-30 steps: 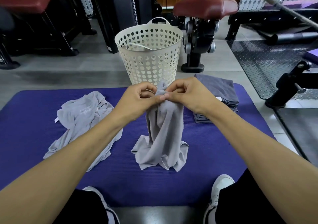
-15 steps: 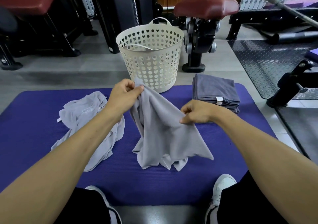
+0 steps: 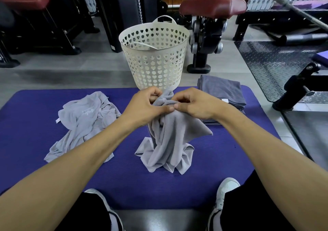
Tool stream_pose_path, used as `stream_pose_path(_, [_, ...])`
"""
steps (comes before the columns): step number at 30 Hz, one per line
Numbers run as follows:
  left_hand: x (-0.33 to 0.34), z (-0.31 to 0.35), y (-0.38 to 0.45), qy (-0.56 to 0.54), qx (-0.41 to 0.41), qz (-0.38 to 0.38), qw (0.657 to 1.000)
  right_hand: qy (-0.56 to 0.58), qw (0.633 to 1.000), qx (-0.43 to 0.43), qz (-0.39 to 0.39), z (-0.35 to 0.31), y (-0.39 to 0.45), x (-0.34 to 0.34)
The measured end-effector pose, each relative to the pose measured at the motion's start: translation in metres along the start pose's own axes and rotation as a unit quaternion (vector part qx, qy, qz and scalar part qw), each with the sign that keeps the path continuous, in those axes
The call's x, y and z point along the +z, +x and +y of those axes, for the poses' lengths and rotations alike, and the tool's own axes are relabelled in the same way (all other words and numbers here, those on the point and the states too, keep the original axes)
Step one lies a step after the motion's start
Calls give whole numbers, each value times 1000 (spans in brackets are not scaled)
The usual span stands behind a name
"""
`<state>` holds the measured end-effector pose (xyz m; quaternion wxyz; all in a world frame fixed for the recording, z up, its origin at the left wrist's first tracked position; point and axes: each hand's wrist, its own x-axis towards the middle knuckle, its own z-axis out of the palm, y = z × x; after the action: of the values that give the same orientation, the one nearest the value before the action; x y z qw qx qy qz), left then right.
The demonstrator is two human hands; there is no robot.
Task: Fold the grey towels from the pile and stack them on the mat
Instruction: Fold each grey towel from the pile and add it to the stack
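Observation:
A light grey towel [image 3: 168, 142] hangs bunched over the middle of the purple mat [image 3: 35, 133], its lower end crumpled on the mat. My left hand [image 3: 143, 106] and my right hand [image 3: 193, 102] meet at its top, thumbs touching, and both pinch the gathered cloth. To the left lies the pile of loose grey towels [image 3: 83, 120]. At the mat's far right corner sits a stack of folded darker grey towels [image 3: 221, 92].
A cream perforated basket [image 3: 154, 56] stands just beyond the mat's far edge. Gym machines with red seats [image 3: 213, 5] fill the background. A black bench base [image 3: 298, 88] stands on the right. My shoes [image 3: 225, 191] rest at the mat's near edge.
Half a second ago my hands were apart, spreading the towel. Now my right hand has come back up to my left and the towel is bunched between them.

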<state>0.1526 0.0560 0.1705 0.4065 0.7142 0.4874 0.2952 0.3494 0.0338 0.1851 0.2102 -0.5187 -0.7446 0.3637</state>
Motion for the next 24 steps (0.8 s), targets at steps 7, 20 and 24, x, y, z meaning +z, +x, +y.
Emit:
stream_pose_path(7, [-18, -2, 10, -20, -34, 104, 994, -34, 992, 117, -38, 26, -6, -4])
stream_pose_path(20, [-27, -31, 18, -130, -128, 157, 971, 50, 968, 236, -67, 51, 0, 9])
stream_pose_path(24, [-29, -33, 19, -131, -138, 170, 967, 39, 974, 224, -15, 52, 1, 11])
